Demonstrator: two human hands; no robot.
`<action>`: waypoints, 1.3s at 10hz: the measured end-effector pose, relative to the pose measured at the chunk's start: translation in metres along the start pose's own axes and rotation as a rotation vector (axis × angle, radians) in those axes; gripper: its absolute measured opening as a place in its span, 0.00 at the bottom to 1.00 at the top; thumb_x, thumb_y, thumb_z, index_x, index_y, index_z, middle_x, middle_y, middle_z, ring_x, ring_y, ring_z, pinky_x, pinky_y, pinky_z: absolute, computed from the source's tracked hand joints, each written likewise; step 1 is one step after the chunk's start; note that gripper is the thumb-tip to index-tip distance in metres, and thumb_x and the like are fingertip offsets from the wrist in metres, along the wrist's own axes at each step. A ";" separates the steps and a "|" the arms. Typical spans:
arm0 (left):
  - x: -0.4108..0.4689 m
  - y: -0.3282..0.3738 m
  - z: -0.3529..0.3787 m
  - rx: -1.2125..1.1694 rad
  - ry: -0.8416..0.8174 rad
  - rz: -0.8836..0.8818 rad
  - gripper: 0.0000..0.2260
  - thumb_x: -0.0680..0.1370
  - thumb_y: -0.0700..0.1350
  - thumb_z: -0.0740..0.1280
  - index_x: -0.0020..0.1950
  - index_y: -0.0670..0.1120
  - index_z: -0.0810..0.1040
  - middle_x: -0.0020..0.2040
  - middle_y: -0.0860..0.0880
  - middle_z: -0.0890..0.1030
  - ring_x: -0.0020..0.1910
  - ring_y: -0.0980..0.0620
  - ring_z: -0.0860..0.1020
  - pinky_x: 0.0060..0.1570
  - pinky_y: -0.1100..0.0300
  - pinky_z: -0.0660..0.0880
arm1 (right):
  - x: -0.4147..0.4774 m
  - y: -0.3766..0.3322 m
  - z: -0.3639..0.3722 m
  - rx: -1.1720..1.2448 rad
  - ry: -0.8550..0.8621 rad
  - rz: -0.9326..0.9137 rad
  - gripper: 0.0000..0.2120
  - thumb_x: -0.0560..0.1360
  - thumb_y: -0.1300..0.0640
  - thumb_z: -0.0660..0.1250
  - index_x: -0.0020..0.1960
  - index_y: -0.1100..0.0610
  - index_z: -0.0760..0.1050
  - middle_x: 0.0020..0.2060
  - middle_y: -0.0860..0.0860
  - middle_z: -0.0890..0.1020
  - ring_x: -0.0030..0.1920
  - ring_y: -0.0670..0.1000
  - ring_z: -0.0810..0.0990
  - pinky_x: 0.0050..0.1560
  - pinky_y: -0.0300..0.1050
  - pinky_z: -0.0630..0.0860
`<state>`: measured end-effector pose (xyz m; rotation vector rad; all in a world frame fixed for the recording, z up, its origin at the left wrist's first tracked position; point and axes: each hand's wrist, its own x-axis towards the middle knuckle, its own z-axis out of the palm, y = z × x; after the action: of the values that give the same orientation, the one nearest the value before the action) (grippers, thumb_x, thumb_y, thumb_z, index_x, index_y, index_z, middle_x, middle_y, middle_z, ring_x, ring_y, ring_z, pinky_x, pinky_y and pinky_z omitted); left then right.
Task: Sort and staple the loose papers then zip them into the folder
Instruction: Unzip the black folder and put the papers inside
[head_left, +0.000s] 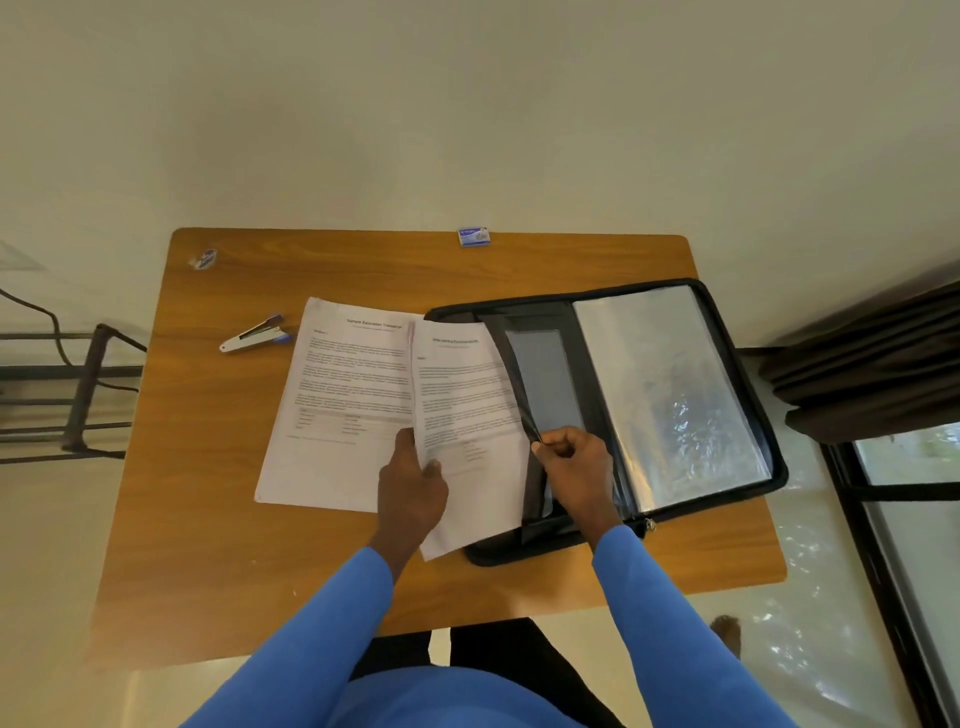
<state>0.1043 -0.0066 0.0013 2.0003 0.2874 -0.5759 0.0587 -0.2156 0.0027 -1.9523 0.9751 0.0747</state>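
Far off to the left of the folder (748, 374), the stapler (254, 335) lies on the table (208, 519), parked out of the way, so I'd judge the stapling is behind us. Closer to the folder, one set of papers (337, 405) lies flat, its right edge overlapped by the second set, waiting its turn. Now the left hand (413, 483): it grips that second set (467, 405) by the near left edge, thumb and fingers clamped on the sheets, and holds it slanted over the folder's left border, lined up to slide in. At the folder's left half, the right hand (576, 462) pinches the edge of the black inner flap (521, 405) and pulls it up, making an opening for those sheets, which is why the two hands work so close together. The folder lies wide open toward the table's right side, its clear sleeves (670, 389) turned onto its right half so they don't cover the pocket. Behind the folder's left corner, at the table's far edge, sits a small box of staples (474, 236). My read is that filing is under way, and the flat set and the zip are yet to come.
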 end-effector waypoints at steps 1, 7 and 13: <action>0.002 0.000 0.004 -0.020 -0.051 -0.006 0.21 0.82 0.37 0.64 0.74 0.49 0.69 0.64 0.50 0.79 0.61 0.49 0.77 0.58 0.55 0.76 | 0.001 0.000 -0.001 0.001 -0.027 -0.020 0.10 0.74 0.57 0.76 0.40 0.45 0.80 0.37 0.43 0.84 0.40 0.42 0.83 0.40 0.36 0.77; 0.112 0.049 0.037 1.216 0.278 0.625 0.22 0.79 0.58 0.66 0.69 0.50 0.77 0.79 0.42 0.63 0.79 0.40 0.59 0.76 0.31 0.44 | 0.108 0.058 -0.039 -0.772 -0.003 -0.704 0.28 0.82 0.43 0.59 0.78 0.54 0.66 0.79 0.56 0.65 0.80 0.60 0.60 0.76 0.62 0.62; 0.145 0.120 0.112 -0.414 -0.351 -0.505 0.13 0.83 0.53 0.63 0.45 0.46 0.79 0.37 0.45 0.83 0.33 0.48 0.82 0.41 0.55 0.75 | 0.116 0.079 -0.046 -0.753 -0.086 -0.797 0.42 0.78 0.32 0.58 0.83 0.56 0.55 0.83 0.57 0.51 0.83 0.58 0.46 0.79 0.64 0.53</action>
<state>0.2497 -0.1677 -0.0249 1.3936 0.6451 -1.0745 0.0718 -0.3402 -0.0744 -2.8663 0.0226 0.0745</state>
